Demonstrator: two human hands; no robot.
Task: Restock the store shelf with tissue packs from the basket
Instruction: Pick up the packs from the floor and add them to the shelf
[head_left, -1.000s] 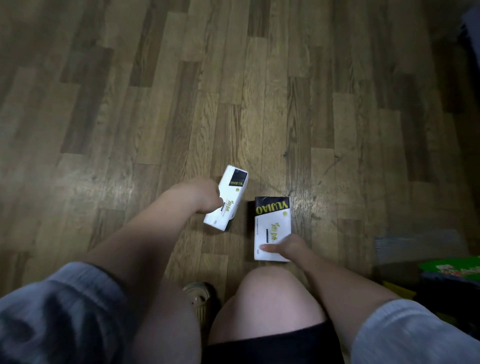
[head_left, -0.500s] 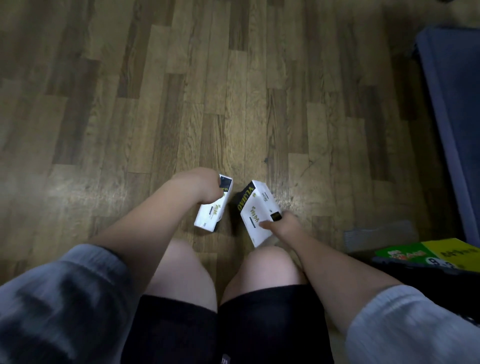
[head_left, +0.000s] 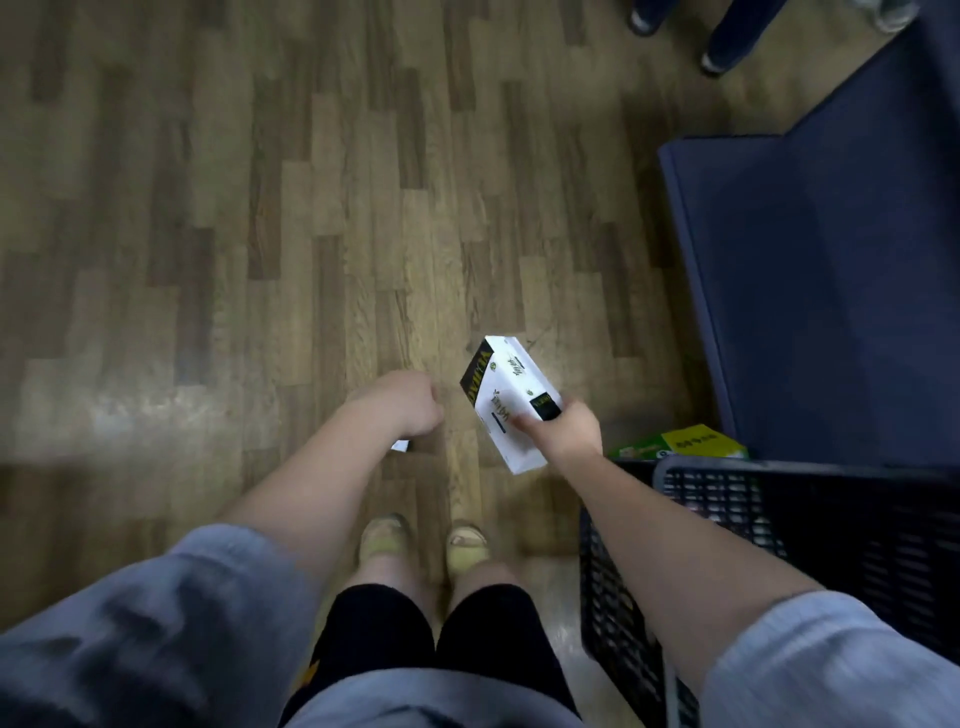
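Observation:
My right hand (head_left: 563, 434) grips a white tissue pack (head_left: 506, 400) with a black and yellow end, tilted above the wooden floor. My left hand (head_left: 402, 402) is curled round a second white tissue pack; only a small white corner (head_left: 400, 445) of it shows under the hand. The black mesh basket (head_left: 727, 499) stands on the floor at my lower right, just below my right arm. The blue shelf (head_left: 831, 291) fills the right side.
A green and yellow pack (head_left: 685, 441) lies at the basket's far edge. My two feet in pale shoes (head_left: 426, 540) stand on the wooden floor (head_left: 260, 260). Another person's dark shoes (head_left: 717, 57) show at the top right.
The view has risen and swung right, bringing the basket and shelf into sight. My right hand has lifted its pack to the right. The left pack is now mostly hidden under my left hand.

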